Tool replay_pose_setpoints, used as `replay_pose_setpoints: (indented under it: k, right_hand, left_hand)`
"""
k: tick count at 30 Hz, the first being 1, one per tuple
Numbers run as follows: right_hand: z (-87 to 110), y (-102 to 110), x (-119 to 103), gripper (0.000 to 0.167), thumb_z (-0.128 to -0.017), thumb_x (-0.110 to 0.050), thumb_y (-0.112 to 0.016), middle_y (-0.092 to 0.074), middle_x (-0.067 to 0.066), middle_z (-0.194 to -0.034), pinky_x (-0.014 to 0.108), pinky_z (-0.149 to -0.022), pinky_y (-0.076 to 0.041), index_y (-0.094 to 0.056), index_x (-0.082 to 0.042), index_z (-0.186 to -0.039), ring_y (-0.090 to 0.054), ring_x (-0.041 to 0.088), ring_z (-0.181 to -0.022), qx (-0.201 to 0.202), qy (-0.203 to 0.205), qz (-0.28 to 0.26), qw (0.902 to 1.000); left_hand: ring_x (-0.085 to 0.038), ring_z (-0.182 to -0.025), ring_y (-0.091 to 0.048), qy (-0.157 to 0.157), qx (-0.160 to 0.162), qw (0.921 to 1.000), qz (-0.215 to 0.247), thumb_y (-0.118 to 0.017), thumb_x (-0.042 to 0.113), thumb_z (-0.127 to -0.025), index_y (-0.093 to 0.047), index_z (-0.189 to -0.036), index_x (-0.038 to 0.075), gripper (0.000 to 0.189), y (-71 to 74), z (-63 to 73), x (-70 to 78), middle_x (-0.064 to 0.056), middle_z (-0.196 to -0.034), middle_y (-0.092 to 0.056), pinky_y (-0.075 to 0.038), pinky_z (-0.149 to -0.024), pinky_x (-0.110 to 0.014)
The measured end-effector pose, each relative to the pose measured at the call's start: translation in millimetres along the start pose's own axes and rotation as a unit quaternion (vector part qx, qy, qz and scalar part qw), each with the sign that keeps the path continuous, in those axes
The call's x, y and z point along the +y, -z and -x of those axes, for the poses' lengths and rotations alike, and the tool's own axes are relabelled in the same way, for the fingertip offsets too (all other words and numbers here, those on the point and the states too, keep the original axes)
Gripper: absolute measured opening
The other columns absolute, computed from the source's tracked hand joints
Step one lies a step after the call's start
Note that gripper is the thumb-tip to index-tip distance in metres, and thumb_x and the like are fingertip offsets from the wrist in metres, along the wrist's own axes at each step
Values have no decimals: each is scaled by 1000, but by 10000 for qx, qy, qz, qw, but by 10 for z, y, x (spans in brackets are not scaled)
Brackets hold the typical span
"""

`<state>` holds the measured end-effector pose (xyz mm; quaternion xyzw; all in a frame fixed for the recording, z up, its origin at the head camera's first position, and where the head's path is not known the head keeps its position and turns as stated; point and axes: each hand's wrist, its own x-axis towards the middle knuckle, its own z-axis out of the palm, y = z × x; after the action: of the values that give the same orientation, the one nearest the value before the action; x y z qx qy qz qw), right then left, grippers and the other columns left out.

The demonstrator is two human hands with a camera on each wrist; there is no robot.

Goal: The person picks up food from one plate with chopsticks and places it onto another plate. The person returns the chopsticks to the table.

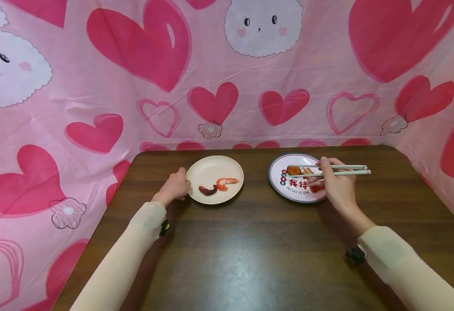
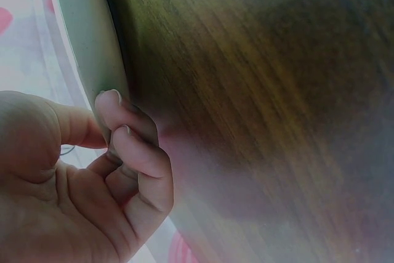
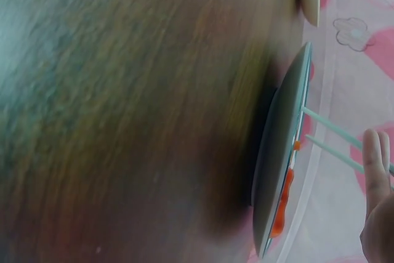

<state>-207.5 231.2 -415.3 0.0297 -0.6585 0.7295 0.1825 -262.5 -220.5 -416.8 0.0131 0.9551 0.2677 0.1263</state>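
Note:
My left hand (image 1: pixel 174 185) pinches the left rim of a cream plate (image 1: pixel 207 164); in the left wrist view its thumb and curled fingers meet at the plate's edge (image 2: pixel 92 35). On that plate lie an orange-and-white shrimp (image 1: pixel 222 185) and a dark, curled tentacle-like piece (image 1: pixel 208 190). My right hand (image 1: pixel 337 185) holds a pair of pale chopsticks (image 1: pixel 353 166) over a white printed plate (image 1: pixel 275 172). Their tips lie along either side of a round brown food piece (image 1: pixel 294 170). Beside it is a paler piece (image 1: pixel 308 171), and a red piece (image 1: pixel 316 188) sits partly behind the fingers.
Both plates stand toward the back of a dark wooden table (image 1: pixel 227 250), with a gap between them. A pink heart-print cloth (image 1: pixel 246 73) hangs behind the table and along its sides. Each wrist wears a small dark device (image 1: pixel 355 255) near the sleeve cuff.

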Motion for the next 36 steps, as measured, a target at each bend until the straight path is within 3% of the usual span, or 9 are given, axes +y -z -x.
replay_pose_setpoints:
  k: [5, 22, 36]
  right_hand:
    - [-11, 60, 23, 38, -105, -30, -65, -70, 20, -70, 41, -52, -58, -62, 8, -106, -73, 23, -54, -3, -41, 65, 10000]
    - [-87, 126, 94, 50, -104, -32, -66, -70, 24, -71, 42, -55, -58, -56, 15, -112, -74, 24, -55, 118, -360, -26, 9993]
    - [-146, 78, 70, 46, -104, -32, -67, -71, 12, -74, 34, -56, -59, -58, 13, -108, -74, 20, -57, 297, -416, 81, 9987]
  left_hand:
    - [-23, -55, -60, -3, 10, 10000, 1, -46, 10, -105, -41, -130, -6, 30, -1, -6, 4, -19, -87, -61, -51, -56, -32]
    - [-23, -56, -60, 29, -54, 10000, 22, -46, 10, -106, -40, -132, -6, 32, 3, -11, 3, -19, -88, -61, -51, -56, -32]
    - [-22, -55, -61, -12, 0, 10000, -45, -46, 11, -105, -41, -130, -6, 30, 9, -12, 3, -18, -86, -62, -51, -57, -33]
